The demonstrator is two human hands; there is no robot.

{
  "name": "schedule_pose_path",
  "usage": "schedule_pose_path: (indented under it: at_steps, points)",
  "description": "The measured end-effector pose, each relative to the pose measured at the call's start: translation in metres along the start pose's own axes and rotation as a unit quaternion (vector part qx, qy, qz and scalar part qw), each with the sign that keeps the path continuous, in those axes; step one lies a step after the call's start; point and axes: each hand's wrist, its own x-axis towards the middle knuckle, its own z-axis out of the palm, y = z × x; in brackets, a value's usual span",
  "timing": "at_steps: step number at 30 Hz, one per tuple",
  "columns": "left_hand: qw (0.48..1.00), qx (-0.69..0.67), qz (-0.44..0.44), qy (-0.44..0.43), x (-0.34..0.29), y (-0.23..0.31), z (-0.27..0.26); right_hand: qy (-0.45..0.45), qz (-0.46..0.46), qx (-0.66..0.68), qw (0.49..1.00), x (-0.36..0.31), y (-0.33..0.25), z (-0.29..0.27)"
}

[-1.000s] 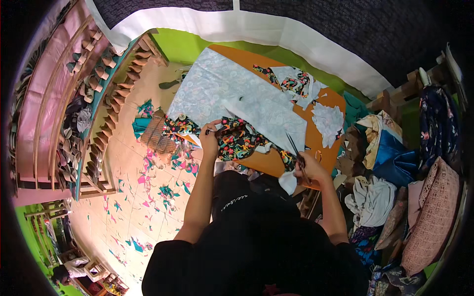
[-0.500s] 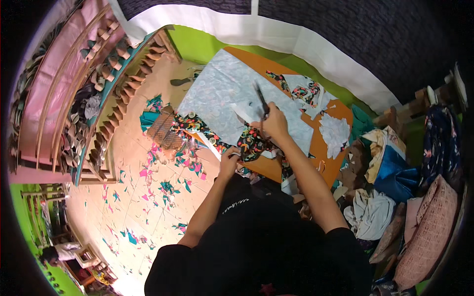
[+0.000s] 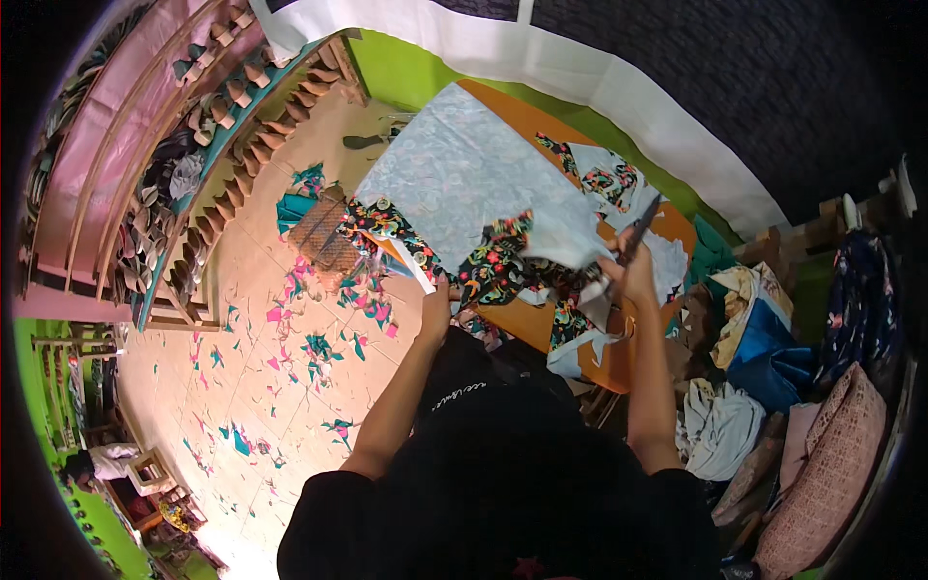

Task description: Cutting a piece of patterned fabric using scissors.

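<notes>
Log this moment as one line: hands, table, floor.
Left hand: at edge of floral fabric; Right hand: gripping scissors, blades pointing away; Table: pale cloth spread; Floor: scattered scraps

And the left hand (image 3: 437, 305) is in close before the body, fingers drawn in, left forearm (image 3: 401, 387) slanting up behind it, while the right hand (image 3: 634, 276), well off to its right and slightly farther out, curls tight above a nearly straight right forearm (image 3: 652, 387)!

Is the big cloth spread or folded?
Mostly spread: the big cloth lies flat at its far end, pale side up, but rumpled between the left hand and right hand.
</notes>
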Motion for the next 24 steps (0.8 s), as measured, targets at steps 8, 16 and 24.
schedule_pose_path:
  at_steps: [8, 16, 24]
  points:
    - [0.998, -0.010, 0.028, 0.049, 0.008, -0.025, 0.002, -0.085, 0.268, -0.064, 0.957, -0.108, -0.024, -0.085]
    - [0.993, 0.041, 0.052, 0.093, -0.008, -0.040, 0.010, -0.004, 0.225, -0.115, 0.968, -0.115, -0.010, -0.071]
    - [0.997, 0.047, -0.048, -0.043, -0.010, -0.063, -0.017, -0.171, 0.192, -0.011, 0.966, -0.078, -0.006, 0.025]
